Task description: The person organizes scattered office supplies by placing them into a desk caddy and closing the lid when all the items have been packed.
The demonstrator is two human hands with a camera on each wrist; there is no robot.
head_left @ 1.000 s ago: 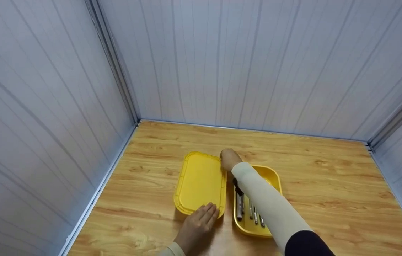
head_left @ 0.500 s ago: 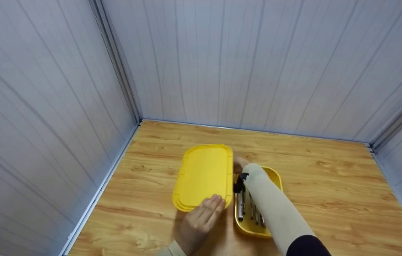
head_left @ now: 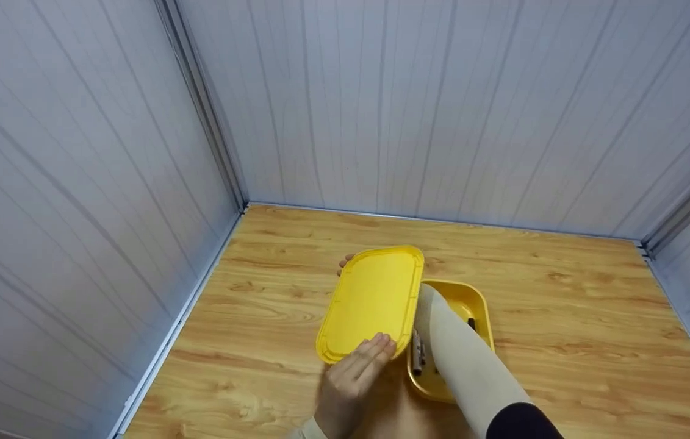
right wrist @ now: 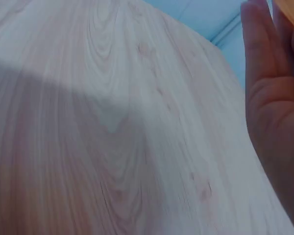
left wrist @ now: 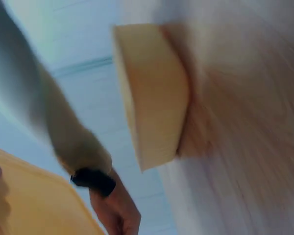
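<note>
A yellow lid (head_left: 372, 302) is held up and tilted over the wooden table. My left hand (head_left: 357, 375) grips its near right corner, fingers flat along the top face. Behind the lid is my right hand, with only its fingertips (head_left: 345, 262) showing past the far left edge in the head view. The right wrist view shows that right hand (right wrist: 274, 107) with its fingers extended and a corner of the lid (right wrist: 293, 11) between them and the thumb. Under the right forearm stands an uncovered yellow box (head_left: 480, 305), holding slim pen-like sticks (head_left: 416, 356), partly hidden by the sleeve.
Pale panelled walls (head_left: 345, 110) enclose the wooden tabletop (head_left: 576, 317) at the back and both sides. My right forearm (head_left: 467, 353) crosses over the box. A black band (left wrist: 94, 181) circles the right wrist in the left wrist view.
The lid has risen, tilted and shifted right towards the box. My right hand has gone from its far right corner to behind it, fingertips now at the far left edge.
</note>
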